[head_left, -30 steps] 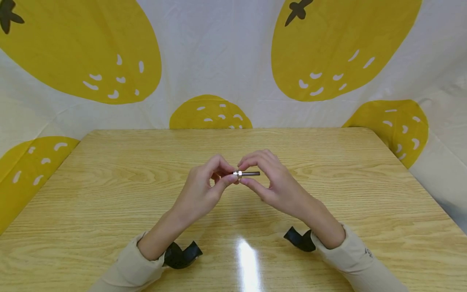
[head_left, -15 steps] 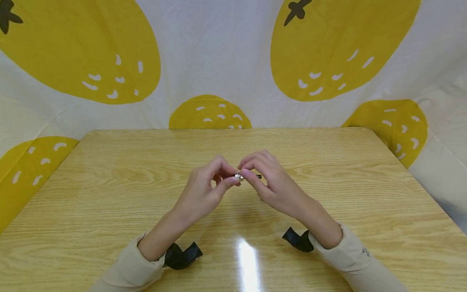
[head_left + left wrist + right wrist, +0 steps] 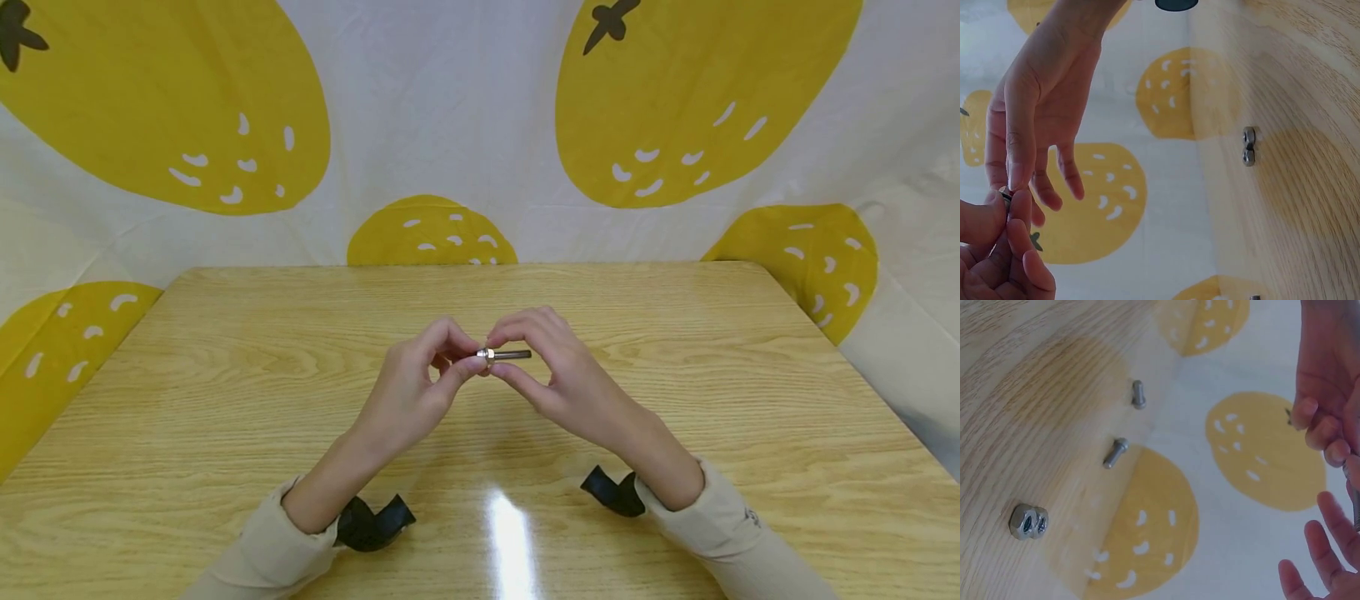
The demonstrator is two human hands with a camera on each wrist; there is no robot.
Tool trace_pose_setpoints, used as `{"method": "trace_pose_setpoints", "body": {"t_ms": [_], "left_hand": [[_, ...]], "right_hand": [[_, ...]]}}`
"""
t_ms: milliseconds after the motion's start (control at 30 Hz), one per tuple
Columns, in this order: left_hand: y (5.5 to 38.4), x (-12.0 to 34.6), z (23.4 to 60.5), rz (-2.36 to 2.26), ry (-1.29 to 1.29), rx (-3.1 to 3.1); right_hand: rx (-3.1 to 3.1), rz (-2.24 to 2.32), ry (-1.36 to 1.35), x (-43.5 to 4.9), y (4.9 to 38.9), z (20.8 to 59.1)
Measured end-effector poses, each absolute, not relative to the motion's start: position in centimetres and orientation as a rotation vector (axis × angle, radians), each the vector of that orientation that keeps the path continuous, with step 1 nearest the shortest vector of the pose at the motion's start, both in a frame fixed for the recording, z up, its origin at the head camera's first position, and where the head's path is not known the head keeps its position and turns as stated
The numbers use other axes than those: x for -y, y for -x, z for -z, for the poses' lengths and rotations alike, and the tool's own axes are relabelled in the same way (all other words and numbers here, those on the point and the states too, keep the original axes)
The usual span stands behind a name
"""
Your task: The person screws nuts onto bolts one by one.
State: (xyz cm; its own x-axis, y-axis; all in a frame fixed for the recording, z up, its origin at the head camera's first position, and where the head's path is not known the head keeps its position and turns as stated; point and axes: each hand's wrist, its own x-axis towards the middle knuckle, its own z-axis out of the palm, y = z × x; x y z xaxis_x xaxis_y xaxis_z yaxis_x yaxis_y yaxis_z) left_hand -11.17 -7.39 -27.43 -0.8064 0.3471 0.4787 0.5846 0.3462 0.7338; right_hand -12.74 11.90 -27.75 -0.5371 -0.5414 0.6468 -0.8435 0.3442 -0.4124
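Level between both hands, above the table, a metal bolt [image 3: 516, 355] has its threaded shank pointing right. My left hand [image 3: 416, 387] pinches it at its left end, where the fingertips mostly hide it. A hex nut [image 3: 491, 355] sits on the bolt just beyond the left thumb. The right hand [image 3: 573, 387] holds its thumb and index fingertips around the nut; in the left wrist view, that thumb and index pinch the small metal piece [image 3: 1006, 197] from both sides. The right wrist view catches only part of the shank [image 3: 1357, 503] at its edge.
On the wooden table [image 3: 262, 417], the right wrist view shows two loose nuts [image 3: 1027, 520] side by side, plus one bolt [image 3: 1139, 394] and a second bolt [image 3: 1115, 453]. A patterned cloth [image 3: 442, 108] hangs behind the table. Black mounts [image 3: 375, 525] sit at both wrists.
Half a second ago the right thumb lay over the shank, covering much of it. Now it is back below the nut, with the shank exposed. The left hand barely moved.
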Motion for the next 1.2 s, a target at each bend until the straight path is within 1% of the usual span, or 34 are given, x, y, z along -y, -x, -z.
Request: {"method": "trace_pose_setpoints", "body": {"t_ms": [233,800,1200], "left_hand": [[11.21,7.46,27.46,1.437,0.850,2.371],[11.04,7.41,27.34,1.461,0.847,2.380],[11.20,7.55,27.30,1.446,0.856,2.374]], "right_hand": [[2.155,-1.040,-1.240,-11.89,12.93,28.05],[2.353,-1.031,-1.186,-11.62,12.45,28.08],[2.382,-1.036,-1.160,-11.86,12.43,27.96]]}}
